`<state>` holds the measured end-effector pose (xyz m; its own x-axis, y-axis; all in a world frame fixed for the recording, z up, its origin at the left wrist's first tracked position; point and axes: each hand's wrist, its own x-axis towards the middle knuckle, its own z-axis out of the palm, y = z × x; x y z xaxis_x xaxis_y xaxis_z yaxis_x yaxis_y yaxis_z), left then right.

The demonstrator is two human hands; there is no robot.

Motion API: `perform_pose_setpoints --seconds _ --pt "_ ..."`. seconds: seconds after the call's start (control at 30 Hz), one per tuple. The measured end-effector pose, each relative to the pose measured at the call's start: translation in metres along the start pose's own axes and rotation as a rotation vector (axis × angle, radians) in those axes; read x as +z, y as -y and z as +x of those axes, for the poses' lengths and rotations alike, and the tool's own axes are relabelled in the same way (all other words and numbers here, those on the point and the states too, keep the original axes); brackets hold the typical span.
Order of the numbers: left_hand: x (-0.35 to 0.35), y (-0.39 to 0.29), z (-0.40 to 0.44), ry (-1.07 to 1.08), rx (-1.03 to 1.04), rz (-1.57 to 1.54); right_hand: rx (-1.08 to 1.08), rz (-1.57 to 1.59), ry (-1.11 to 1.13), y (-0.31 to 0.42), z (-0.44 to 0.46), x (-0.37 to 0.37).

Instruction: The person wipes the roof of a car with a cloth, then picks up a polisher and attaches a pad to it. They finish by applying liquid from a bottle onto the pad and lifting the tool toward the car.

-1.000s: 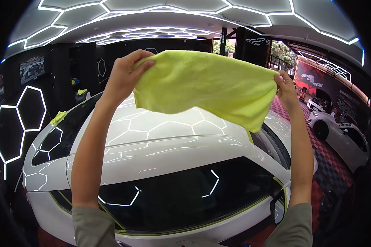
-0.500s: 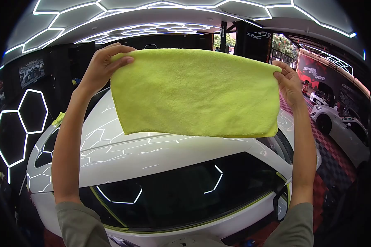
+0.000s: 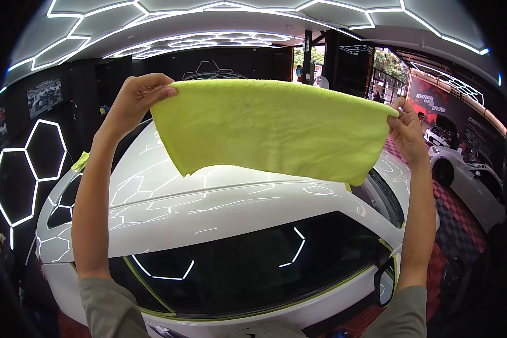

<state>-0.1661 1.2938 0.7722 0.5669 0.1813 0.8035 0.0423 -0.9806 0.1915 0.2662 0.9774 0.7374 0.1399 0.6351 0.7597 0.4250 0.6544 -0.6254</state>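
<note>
A yellow-green microfiber cloth (image 3: pixel 276 129) is stretched between my two hands, above the roof of a white car (image 3: pixel 225 217). My left hand (image 3: pixel 143 96) pinches its upper left corner between thumb and fingers. At the upper right corner, my right hand (image 3: pixel 407 129) grips it the same way. The cloth hangs down from its top edge, and its lower edge is raised and bowed in the middle. It hides part of the roof and windshield area behind it.
The car's dark side window (image 3: pixel 253 262) and side mirror (image 3: pixel 385 281) are close in front of me. Another yellow-green cloth (image 3: pixel 80 161) lies on the car's far left end. A second white car (image 3: pixel 470 180) stands at the right on a red and black tiled floor (image 3: pixel 450 217).
The cloth's top edge has come down and its lower edge has swung up, with the lower left part folding inward. My right hand has moved slightly right and down; both hands keep their hold.
</note>
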Motion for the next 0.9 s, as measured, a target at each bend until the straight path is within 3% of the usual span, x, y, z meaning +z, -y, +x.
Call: perform_pose_setpoints --seconds 0.23,0.33,0.37,0.47,0.63,0.67,0.73,0.8,0.87,0.9 --pt "0.008 -0.004 0.0 0.198 -0.218 -0.191 0.039 0.013 -0.031 -0.008 -0.002 0.01" --pt "0.002 -0.002 -0.015 0.254 -0.2 -0.311 -0.045 0.025 -0.017 -0.002 -0.018 0.015" --pt "-0.001 0.006 -0.023 0.287 -0.223 -0.324 -0.068 0.062 0.081 -0.003 -0.025 0.006" --pt "0.002 0.015 -0.04 0.301 -0.189 -0.355 -0.005 0.206 0.101 -0.009 -0.035 0.001" --pt "0.014 -0.003 -0.033 0.24 -0.346 -0.396 0.129 0.082 -0.244 -0.019 -0.021 0.025" --pt "0.014 0.001 -0.036 0.226 -0.348 -0.391 0.122 0.084 -0.231 -0.021 -0.023 0.022" --pt "0.022 0.012 -0.042 0.195 -0.343 -0.601 -0.026 0.34 0.091 -0.035 -0.031 0.013" --pt "0.031 0.015 -0.049 0.145 -0.366 -0.7 -0.036 0.338 0.144 -0.049 -0.029 0.011" --pt "0.04 0.005 -0.049 0.154 -0.413 -0.936 0.286 -0.174 -0.117 -0.054 -0.024 0.018" --pt "0.047 -0.004 -0.046 0.144 -0.437 -1.012 0.296 -0.212 -0.15 -0.054 -0.021 0.026"
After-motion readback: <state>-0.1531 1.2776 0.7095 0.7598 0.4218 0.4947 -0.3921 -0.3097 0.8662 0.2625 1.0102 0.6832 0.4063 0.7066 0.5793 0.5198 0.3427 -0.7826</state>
